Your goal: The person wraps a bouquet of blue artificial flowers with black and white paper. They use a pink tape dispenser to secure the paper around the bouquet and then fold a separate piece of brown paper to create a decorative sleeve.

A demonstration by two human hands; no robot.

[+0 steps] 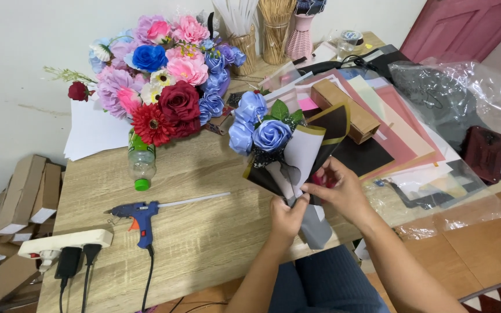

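Over the table (204,174), the left hand (288,217) grips the bouquet (279,145) low (blue roses), while the right hand (337,188) pinches its wrapping paper (305,152). Wrapping seems underway; next probably calls for folding snugly.

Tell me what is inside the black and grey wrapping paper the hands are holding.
Three blue paper roses with green leaves stick out of the wrapping paper. Their stems are covered by the wrap, gripped by the left hand and right hand.

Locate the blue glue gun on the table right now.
In the head view, the glue gun lies left of both hands, between the power strip and the upturned plastic bottle.
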